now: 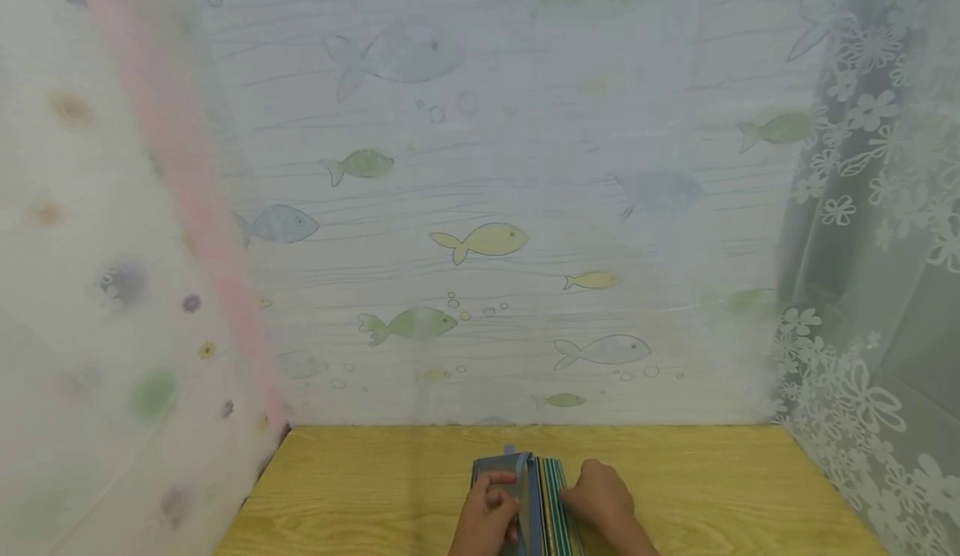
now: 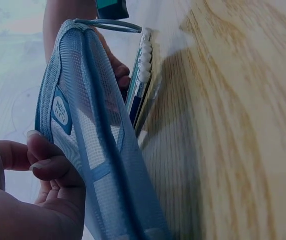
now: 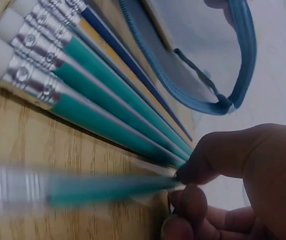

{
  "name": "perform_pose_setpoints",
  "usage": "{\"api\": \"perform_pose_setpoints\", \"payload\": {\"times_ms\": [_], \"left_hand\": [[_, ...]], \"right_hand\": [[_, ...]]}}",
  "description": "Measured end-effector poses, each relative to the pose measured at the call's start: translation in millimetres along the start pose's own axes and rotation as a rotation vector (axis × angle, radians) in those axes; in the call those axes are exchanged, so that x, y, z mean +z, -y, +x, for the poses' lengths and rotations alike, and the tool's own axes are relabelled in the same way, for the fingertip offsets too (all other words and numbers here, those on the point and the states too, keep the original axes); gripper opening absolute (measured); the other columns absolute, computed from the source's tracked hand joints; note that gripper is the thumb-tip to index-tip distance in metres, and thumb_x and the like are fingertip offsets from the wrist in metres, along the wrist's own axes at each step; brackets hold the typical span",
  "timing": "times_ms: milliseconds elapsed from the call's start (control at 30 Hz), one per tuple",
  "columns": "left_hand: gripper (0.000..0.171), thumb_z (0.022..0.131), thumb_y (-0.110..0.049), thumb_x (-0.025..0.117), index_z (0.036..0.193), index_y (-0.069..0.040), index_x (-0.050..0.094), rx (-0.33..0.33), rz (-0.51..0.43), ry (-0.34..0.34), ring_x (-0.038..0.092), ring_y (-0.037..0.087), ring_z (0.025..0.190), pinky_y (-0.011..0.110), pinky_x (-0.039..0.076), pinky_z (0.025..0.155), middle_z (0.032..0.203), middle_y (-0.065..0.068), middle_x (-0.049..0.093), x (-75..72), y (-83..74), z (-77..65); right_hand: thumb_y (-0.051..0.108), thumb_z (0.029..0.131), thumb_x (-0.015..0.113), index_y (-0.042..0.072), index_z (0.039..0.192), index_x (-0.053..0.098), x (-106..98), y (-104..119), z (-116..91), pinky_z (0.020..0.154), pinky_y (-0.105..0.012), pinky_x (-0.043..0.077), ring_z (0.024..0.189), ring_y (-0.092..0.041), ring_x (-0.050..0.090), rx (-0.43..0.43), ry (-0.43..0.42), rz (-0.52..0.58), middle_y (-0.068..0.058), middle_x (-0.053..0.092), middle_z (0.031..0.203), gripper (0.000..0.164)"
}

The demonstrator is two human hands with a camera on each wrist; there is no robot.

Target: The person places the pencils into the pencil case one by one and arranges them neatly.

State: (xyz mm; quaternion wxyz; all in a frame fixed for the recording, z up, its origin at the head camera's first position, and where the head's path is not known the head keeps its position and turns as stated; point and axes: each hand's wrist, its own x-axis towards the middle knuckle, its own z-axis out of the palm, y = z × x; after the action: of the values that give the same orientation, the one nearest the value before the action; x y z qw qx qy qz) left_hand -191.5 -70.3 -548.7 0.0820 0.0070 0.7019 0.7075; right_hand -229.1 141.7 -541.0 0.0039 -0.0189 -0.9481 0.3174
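Note:
A blue mesh zip pencil case [image 1: 501, 463] stands on the table in the head view, its zip side facing right. My left hand [image 1: 487, 518] holds the case at its left side, fingers bent against the mesh edge in the left wrist view. Beside the case lies a row of pencils [image 3: 107, 115], several green, with yellow and dark blue ones behind, all with white erasers. My right hand [image 3: 253, 175] pinches one green pencil [image 3: 107, 189] between thumb and fingers, a little apart from the row. Its eraser end is blurred. The zip opening [image 3: 243, 55] gapes in the right wrist view.
The wood-grain table [image 1: 360, 489] runs back to a fish-print curtain [image 1: 480, 373]. A flowered sheet [image 1: 150, 331] hangs along the left edge, and a sheer white-flowered curtain [image 1: 862, 406] along the right. A pale logo patch [image 2: 61, 110] is on the case.

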Motion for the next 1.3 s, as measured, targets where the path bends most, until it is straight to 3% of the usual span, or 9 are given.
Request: {"api": "perform_pose_setpoints", "payload": {"times_ms": [267,567,767,1100,1300], "left_hand": [[0.039,0.099,-0.007,0.064,0.135,0.003,0.054,0.002,-0.001,-0.004,0.055,0.014,0.060,0.030,0.047,0.060,0.076,0.000,0.060,1.7,-0.7,-3.2],[0.039,0.099,-0.006,0.063,0.135,0.003,0.054,0.013,-0.009,0.005,0.054,0.014,0.058,0.029,0.046,0.058,0.075,0.000,0.059,1.6,0.9,-5.3],[0.038,0.098,-0.006,0.063,0.134,0.004,0.055,0.046,-0.013,0.012,0.054,0.014,0.057,0.029,0.048,0.058,0.073,0.000,0.058,0.5,0.7,-6.4],[0.039,0.098,-0.007,0.062,0.135,0.004,0.055,0.047,0.002,0.019,0.055,0.013,0.058,0.028,0.048,0.059,0.075,-0.002,0.059,-1.0,-1.9,-5.6],[0.039,0.098,-0.008,0.062,0.136,0.003,0.055,0.045,0.016,0.015,0.055,0.013,0.060,0.028,0.048,0.059,0.077,-0.002,0.060,-2.1,-2.3,-5.1]], "right_hand": [[0.026,0.076,0.076,0.013,0.063,0.053,0,6,-5,0.046,-0.030,0.037,0.054,-0.016,0.048,0.044,-0.003,-0.101,0.000,0.053,0.061,0.029],[0.028,0.075,0.076,0.010,0.068,0.056,0,1,-6,0.048,-0.031,0.039,0.056,-0.017,0.049,0.043,0.010,-0.067,-0.002,0.054,0.064,0.029],[0.029,0.076,0.079,0.010,0.067,0.055,-3,1,-6,0.048,-0.029,0.036,0.053,-0.015,0.046,0.025,0.001,0.011,0.000,0.052,0.061,0.032],[0.025,0.078,0.072,0.022,0.050,0.041,-10,14,-8,0.045,-0.023,0.023,0.044,-0.004,0.027,-0.104,0.057,0.172,0.014,0.034,0.046,0.042],[0.022,0.081,0.070,0.022,0.047,0.043,-12,22,-11,0.044,-0.022,0.023,0.040,-0.002,0.029,-0.162,0.120,0.232,0.014,0.038,0.042,0.043]]}}
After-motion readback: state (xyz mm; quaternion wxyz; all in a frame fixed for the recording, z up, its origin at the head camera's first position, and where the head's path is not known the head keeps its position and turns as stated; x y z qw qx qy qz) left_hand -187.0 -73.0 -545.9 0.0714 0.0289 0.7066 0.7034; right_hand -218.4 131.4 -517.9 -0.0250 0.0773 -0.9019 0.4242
